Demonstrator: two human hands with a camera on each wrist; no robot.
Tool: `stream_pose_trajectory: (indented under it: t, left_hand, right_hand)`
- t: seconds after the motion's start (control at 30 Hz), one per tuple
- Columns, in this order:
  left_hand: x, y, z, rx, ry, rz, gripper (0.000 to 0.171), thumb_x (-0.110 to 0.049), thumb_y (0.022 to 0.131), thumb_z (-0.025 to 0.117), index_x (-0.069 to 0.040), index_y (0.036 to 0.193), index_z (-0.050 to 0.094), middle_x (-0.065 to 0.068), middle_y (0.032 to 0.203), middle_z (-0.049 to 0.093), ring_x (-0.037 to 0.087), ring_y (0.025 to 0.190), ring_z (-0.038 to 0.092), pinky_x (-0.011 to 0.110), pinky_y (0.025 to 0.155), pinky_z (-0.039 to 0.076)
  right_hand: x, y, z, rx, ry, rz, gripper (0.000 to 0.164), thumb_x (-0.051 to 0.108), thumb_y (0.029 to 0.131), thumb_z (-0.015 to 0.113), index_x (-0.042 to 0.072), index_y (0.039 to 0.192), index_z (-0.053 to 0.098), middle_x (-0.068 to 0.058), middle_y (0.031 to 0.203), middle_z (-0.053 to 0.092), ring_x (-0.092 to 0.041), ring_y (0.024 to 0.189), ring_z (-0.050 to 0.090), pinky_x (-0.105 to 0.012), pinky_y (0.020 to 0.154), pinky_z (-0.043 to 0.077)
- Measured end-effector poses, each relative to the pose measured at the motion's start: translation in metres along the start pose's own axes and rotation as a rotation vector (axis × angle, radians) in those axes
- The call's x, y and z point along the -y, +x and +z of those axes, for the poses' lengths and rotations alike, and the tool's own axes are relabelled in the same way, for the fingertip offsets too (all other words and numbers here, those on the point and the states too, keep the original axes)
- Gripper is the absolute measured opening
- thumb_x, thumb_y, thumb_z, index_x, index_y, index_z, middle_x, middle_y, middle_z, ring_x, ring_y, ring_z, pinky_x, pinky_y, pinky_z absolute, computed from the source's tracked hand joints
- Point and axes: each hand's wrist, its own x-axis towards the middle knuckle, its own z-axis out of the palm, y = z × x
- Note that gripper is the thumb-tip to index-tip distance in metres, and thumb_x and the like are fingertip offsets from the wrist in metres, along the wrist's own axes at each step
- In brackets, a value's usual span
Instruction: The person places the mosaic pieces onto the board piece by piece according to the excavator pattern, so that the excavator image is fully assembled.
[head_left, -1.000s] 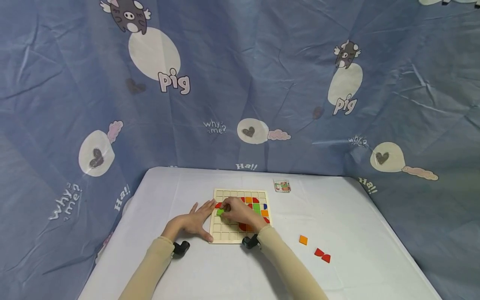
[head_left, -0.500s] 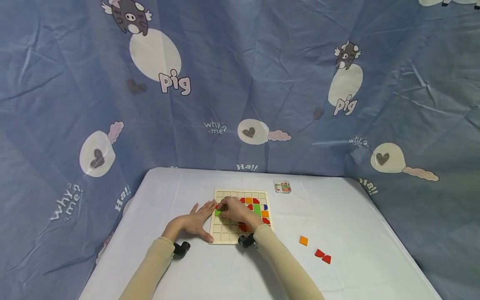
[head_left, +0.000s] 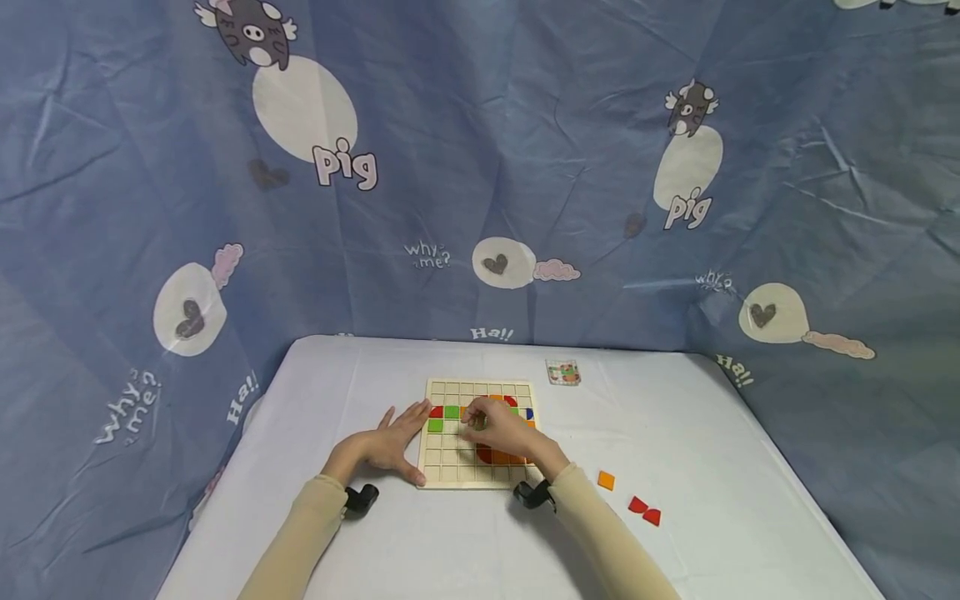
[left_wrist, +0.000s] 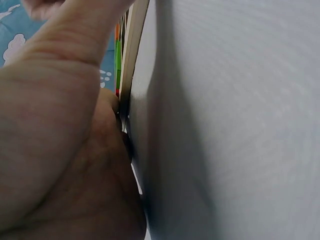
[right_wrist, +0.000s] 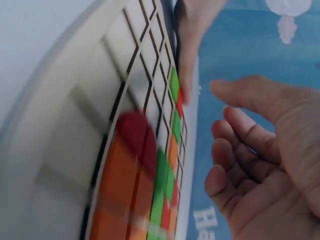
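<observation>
In the head view, a pale wooden grid board [head_left: 452, 473] lies on the table, partly filled with coloured tiles. My left hand [head_left: 384, 443] rests along its left side, fingers spread, fingertips and thumb at the edge. A green square tile [head_left: 435, 426] sits in the left column below a red tile [head_left: 436, 412], with another green tile [head_left: 452, 412] beside the red one. Over the middle of the board is my right hand [head_left: 504, 429], which hides several tiles. The right wrist view shows its fingers loosely curled, thumb apart, holding nothing.
To the right of the board lie an orange square tile [head_left: 606, 481] and two red pieces, one red piece [head_left: 637, 505] touching or nearly touching the other red piece [head_left: 652, 517]. A small picture card [head_left: 563, 372] lies behind, at the board's far right. A patterned blue cloth [head_left: 420, 183] hangs behind the table.
My right hand has left the green tile in the left column and moved right over the board. The tile stays in its cell. My left hand has not moved.
</observation>
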Motion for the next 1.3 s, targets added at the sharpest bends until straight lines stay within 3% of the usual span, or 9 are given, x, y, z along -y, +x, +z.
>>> stream_pose_trajectory:
  t: [0.3,0.53,0.67,0.8,0.97,1.17,1.3]
  left_hand:
    - [-0.002,0.000,0.001,-0.008,-0.019,-0.014,0.133,-0.061,0.062,0.082,-0.005,0.155,0.006,0.010,0.164,-0.003,0.030,0.151,-0.003,0.059,0.119,-0.008]
    - [-0.003,-0.002,0.000,-0.011,-0.024,-0.006,0.132,-0.061,0.062,0.082,-0.004,0.155,0.006,0.011,0.164,-0.002,0.031,0.151,-0.003,0.060,0.119,-0.007]
    - [-0.003,-0.002,0.000,-0.012,-0.033,-0.004,0.132,-0.060,0.062,0.082,-0.004,0.155,0.006,0.011,0.164,-0.003,0.031,0.151,-0.003,0.060,0.118,-0.007]
    - [-0.003,-0.002,0.000,-0.014,-0.026,0.002,0.132,-0.060,0.062,0.082,-0.004,0.155,0.006,0.011,0.164,-0.003,0.032,0.151,-0.003,0.060,0.118,-0.007]
    - [-0.001,-0.002,0.002,-0.014,-0.029,0.007,0.132,-0.059,0.063,0.082,-0.003,0.155,0.005,0.012,0.164,-0.003,0.032,0.151,-0.003,0.060,0.118,-0.007]
    - [-0.001,-0.002,0.001,-0.017,-0.032,0.011,0.133,-0.059,0.062,0.083,-0.003,0.155,0.005,0.012,0.164,-0.003,0.033,0.151,-0.003,0.060,0.118,-0.007]
    - [-0.002,-0.002,0.000,-0.020,-0.034,0.012,0.133,-0.058,0.062,0.083,-0.004,0.155,0.005,0.012,0.164,-0.003,0.033,0.151,-0.003,0.060,0.118,-0.008]
  right_hand:
    - [-0.036,-0.084,-0.034,-0.081,0.004,0.075,0.029,0.021,0.082,0.077,0.007,0.101,0.061,-0.005,0.093,0.063,-0.019,0.083,0.056,-0.022,0.066,0.047]
    - [-0.073,-0.150,-0.054,-0.181,0.001,0.239,0.042,0.026,0.077,0.081,0.010,0.110,0.060,-0.002,0.102,0.060,-0.018,0.091,0.052,-0.021,0.069,0.044]
    - [-0.089,-0.178,-0.062,-0.229,-0.039,0.317,0.047,0.025,0.076,0.082,0.010,0.113,0.059,-0.002,0.103,0.058,-0.016,0.089,0.051,-0.022,0.069,0.044]
    - [-0.101,-0.192,-0.064,-0.265,-0.108,0.360,0.046,0.022,0.075,0.083,0.009,0.113,0.060,-0.001,0.104,0.057,-0.013,0.091,0.051,-0.028,0.077,0.047]
    - [-0.109,-0.195,-0.061,-0.284,-0.132,0.409,0.036,0.017,0.076,0.080,0.010,0.108,0.063,0.001,0.104,0.059,-0.012,0.096,0.055,-0.034,0.086,0.050]
    - [-0.110,-0.194,-0.059,-0.304,-0.058,0.443,0.027,0.012,0.077,0.079,0.010,0.099,0.065,0.001,0.095,0.064,-0.010,0.085,0.057,-0.022,0.073,0.051]
    - [-0.108,-0.192,-0.060,-0.322,-0.053,0.447,0.026,0.012,0.076,0.080,0.008,0.097,0.065,0.001,0.090,0.063,-0.009,0.080,0.057,-0.019,0.067,0.050]
